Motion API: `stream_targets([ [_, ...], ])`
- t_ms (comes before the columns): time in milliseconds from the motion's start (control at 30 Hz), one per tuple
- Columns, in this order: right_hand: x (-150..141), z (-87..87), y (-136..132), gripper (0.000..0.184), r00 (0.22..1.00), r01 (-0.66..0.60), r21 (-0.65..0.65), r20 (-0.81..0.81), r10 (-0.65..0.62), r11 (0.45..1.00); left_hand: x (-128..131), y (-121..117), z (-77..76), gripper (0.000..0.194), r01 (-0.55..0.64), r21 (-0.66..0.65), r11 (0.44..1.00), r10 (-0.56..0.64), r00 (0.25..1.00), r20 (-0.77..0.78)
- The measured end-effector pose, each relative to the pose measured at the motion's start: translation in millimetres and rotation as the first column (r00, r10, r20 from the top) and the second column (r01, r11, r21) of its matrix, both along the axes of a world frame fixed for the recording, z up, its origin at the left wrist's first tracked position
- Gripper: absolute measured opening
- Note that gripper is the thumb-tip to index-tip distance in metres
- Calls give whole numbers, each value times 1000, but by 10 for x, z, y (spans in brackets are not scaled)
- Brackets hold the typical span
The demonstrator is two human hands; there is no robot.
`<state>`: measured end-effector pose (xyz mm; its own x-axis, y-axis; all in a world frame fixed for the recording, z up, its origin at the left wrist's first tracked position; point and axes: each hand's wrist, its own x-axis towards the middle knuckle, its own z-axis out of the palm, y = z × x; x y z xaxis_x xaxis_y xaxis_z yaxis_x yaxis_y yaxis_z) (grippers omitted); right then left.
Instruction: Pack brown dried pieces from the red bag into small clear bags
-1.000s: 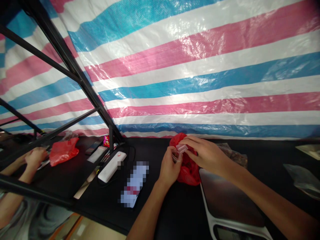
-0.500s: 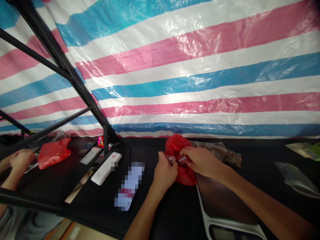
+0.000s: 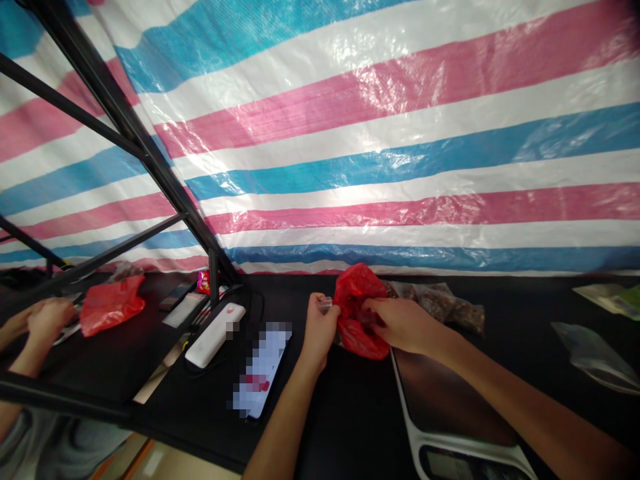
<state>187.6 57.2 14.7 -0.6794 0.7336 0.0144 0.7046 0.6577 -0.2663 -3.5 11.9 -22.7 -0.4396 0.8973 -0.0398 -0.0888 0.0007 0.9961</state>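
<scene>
A crumpled red plastic bag (image 3: 363, 340) stands on the black table with its mouth towards me. My left hand (image 3: 320, 327) is closed at the bag's left side, pinching a small piece of clear plastic that looks like a bag. From the right, my right hand (image 3: 400, 323) reaches into the mouth of the red bag. Its fingers are curled together, and the red plastic partly hides what they hold. Clear bags of brown dried pieces (image 3: 440, 303) lie just behind my right hand. Below my right forearm is a flat kitchen scale (image 3: 445, 393) with a display at its front.
A phone (image 3: 263, 373) and a white power strip (image 3: 215, 335) lie to the left. Past a black metal frame (image 3: 145, 147), another person's hands (image 3: 47, 320) work near a second red bag (image 3: 113, 303). An clear plastic bag (image 3: 595, 357) lies far right.
My left hand has moved a little left and up, away from my right hand, with the clear plastic. The right hand's fingers are now inside the red bag's mouth, which gapes wider.
</scene>
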Motion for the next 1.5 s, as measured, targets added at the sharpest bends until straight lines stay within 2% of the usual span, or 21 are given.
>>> stream_targets([
  [133, 45, 86, 30, 23, 999, 21, -18, -36, -21, 1000, -23, 14, -20, 31, -33, 89, 995, 44, 992, -121],
  [267, 109, 254, 50, 23, 993, 39, -25, -109, -42, 999, -4, -13, -38, 27, 42, 161, 986, 6, 957, -289],
  [433, 93, 416, -8, 29, 946, -74, 111, -307, 104, 991, 57, -63, -67, 23, 129, 171, 977, -45, 905, -423],
  [533, 20, 421, -64, 31, 920, -124, 244, -334, 203, 962, 112, -84, -77, 24, 164, 195, 967, -66, 900, -430],
  [733, -61, 351, -95, 34, 899, -128, 398, -340, 275, 909, 182, -120, -54, 27, 236, 199, 951, -134, 897, -422],
  [933, -38, 394, -111, 38, 919, -95, 423, -311, 243, 901, 197, -146, -7, 23, 259, 208, 943, -149, 891, -430],
  [1100, 4, 444, -90, 37, 950, 5, 385, -290, 116, 923, 181, -125, -28, 18, 177, 193, 965, -93, 920, -382],
  [1167, 21, 400, -62, 34, 973, 27, 349, -224, 55, 937, 158, -108, -24, 21, 89, 205, 975, -16, 942, -336],
  [1233, 27, 319, -31, 31, 987, 1, 287, -154, 46, 958, 133, -98, 1, 28, -9, 231, 973, 77, 954, -289],
  [1300, 20, 241, -10, 30, 989, -41, 224, -130, 71, 974, 117, -98, 36, 32, -102, 291, 951, 178, 952, -249],
  [1367, 4, 212, -11, 31, 982, -56, 199, -165, 90, 978, 114, -110, 64, 34, -187, 396, 899, 290, 932, -219],
  [1433, -16, 254, -47, 29, 965, -66, 212, -235, 116, 975, 121, -129, 72, 34, -238, 490, 839, 375, 904, -203],
  [1500, -40, 341, -118, 25, 929, -113, 239, -318, 188, 964, 133, -152, 62, 35, -233, 514, 825, 390, 894, -221],
])
